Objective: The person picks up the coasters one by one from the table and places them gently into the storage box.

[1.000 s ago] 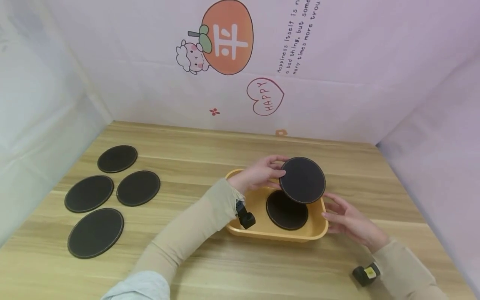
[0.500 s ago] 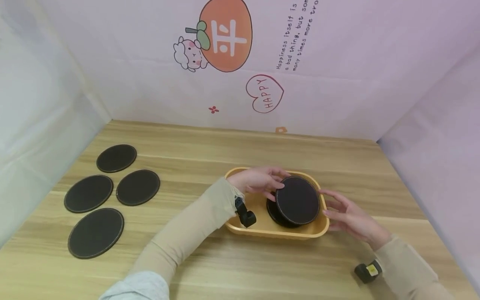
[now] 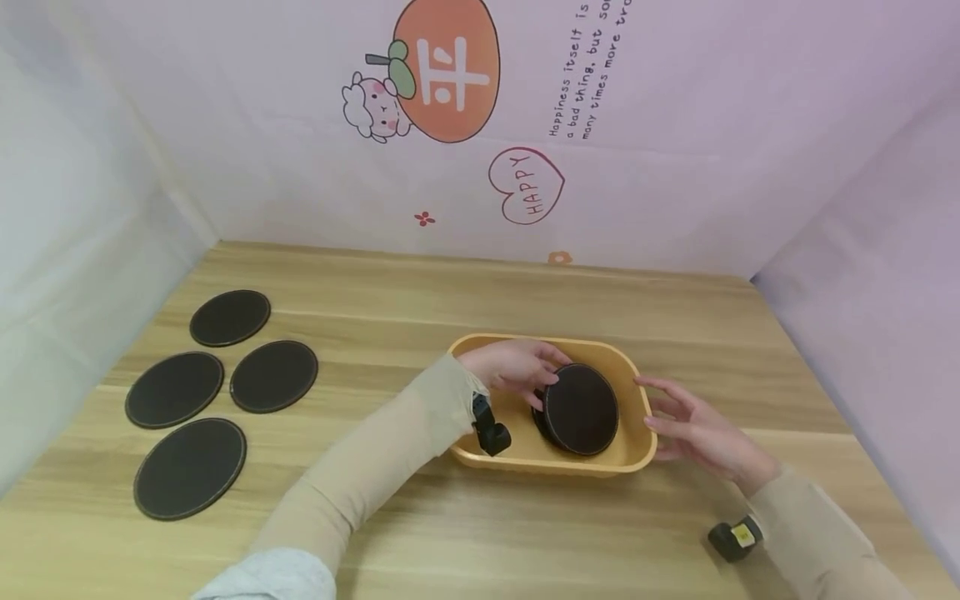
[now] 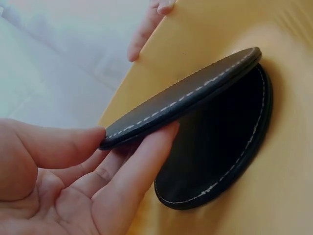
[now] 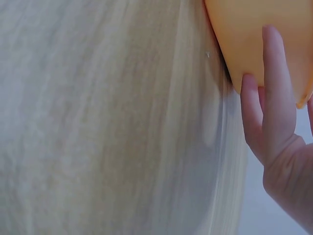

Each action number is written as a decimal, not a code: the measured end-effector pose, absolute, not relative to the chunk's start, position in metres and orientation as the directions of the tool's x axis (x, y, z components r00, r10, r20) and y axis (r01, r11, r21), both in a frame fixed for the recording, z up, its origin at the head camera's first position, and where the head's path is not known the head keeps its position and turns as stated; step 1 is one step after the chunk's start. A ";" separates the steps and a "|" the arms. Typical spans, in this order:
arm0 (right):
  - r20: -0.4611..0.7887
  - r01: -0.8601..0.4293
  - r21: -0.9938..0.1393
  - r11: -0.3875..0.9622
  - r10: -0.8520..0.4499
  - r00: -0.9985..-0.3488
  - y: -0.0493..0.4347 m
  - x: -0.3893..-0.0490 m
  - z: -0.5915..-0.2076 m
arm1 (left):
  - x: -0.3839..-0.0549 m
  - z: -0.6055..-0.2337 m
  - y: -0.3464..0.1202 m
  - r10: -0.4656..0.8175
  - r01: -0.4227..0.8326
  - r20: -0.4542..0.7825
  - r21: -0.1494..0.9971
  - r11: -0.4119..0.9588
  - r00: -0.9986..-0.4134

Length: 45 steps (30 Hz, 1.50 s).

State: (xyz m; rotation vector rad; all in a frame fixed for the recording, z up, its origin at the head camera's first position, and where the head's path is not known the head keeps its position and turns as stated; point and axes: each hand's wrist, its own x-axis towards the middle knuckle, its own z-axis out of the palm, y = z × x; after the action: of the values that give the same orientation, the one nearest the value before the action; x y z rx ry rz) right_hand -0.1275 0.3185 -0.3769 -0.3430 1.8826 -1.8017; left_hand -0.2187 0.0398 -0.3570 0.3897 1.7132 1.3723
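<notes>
My left hand [image 3: 513, 367] reaches into a yellow plastic basin [image 3: 555, 469] and pinches a round black coaster [image 3: 583, 408] by its edge, thumb on top and fingers beneath. In the left wrist view this stitched coaster [image 4: 190, 93] is tilted, its far edge close over a second black coaster [image 4: 215, 156] that lies on the basin floor. At the basin's right end, my right hand [image 3: 697, 433] holds the rim, with thumb and forefinger over the edge. Its other fingers [image 5: 279, 93] are against the outer wall in the right wrist view.
Several more black coasters lie loose on the wooden table [image 3: 525, 533] at the left, one of them a coaster [image 3: 191, 468] nearest the front. A white printed cloth [image 3: 637, 200] hangs behind the table, and plain cloth walls stand at both sides.
My left hand has lowered the coaster from above the basin's rim down into it, over the lower coaster, shifting it slightly left. The right hand has stayed at the rim.
</notes>
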 end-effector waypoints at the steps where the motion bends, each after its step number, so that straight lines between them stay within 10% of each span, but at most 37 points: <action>1: -0.183 0.158 -0.983 0.091 -0.511 -0.840 0.318 -0.128 -0.377 | -0.219 -0.357 0.040 0.698 -0.262 -0.433 0.901 0.345 -0.571; 45: -0.176 0.141 -0.984 0.106 -0.518 -0.837 0.316 -0.129 -0.375 | -0.215 -0.349 0.032 0.522 -0.046 -0.441 0.794 0.606 -0.730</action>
State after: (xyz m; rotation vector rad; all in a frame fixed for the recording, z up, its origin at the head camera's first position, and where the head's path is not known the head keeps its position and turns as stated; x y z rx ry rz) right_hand -0.1288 0.3162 -0.3752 -0.3665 1.9039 -1.7815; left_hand -0.2150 0.0316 -0.3487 0.3739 2.1614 1.0946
